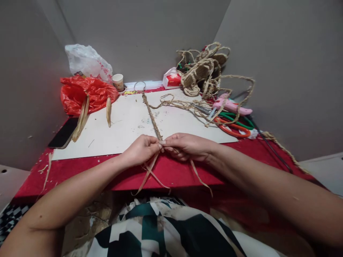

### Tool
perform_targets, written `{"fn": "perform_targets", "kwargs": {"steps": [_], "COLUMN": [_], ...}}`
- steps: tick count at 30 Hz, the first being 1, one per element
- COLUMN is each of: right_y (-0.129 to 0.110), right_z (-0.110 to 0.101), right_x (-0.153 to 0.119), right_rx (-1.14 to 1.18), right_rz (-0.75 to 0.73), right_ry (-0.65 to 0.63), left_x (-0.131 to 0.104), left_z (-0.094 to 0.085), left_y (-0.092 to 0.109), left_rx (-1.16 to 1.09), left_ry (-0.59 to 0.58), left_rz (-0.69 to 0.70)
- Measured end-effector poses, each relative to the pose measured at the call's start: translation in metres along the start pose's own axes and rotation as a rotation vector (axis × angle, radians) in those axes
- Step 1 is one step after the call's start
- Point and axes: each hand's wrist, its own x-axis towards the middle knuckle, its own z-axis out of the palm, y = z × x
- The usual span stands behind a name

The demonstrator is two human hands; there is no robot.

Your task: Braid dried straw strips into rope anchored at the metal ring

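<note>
A braided straw cord (152,116) runs from a metal ring (139,86) at the back of the white board toward me. My left hand (143,150) pinches the near end of this cord. Close against it, my right hand (184,145) is also closed on the cord's end, thumb and fingers together. Loose straw strips (150,170) hang below my left hand over the table's front edge. Another thin strip (199,175) trails down from under my right hand. The exact crossing of the strands is hidden by my fingertips.
The white board (125,132) lies on a red cloth (112,178). At left are a red plastic bag (91,92) with straw, a phone (63,134) and a paper cup (118,82). Woven straw sandals (200,73), a pink glue gun (232,105) and orange-handled scissors (237,132) lie right.
</note>
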Motion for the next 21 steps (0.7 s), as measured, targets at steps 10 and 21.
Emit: {"fn": "perform_targets", "kwargs": {"steps": [10, 21], "right_y": [0.010, 0.013], "right_z": [0.017, 0.033], "right_x": [-0.002, -0.002], "right_rx": [0.070, 0.224], "right_rz": [-0.128, -0.168], "right_ry": [0.237, 0.240], "left_x": [-0.008, -0.033], "left_z": [-0.011, 0.025], "left_y": [0.015, 0.013], "left_rx": [0.622, 1.243], "left_ry": [0.006, 0.070], "left_rz": [0.121, 0.045]}}
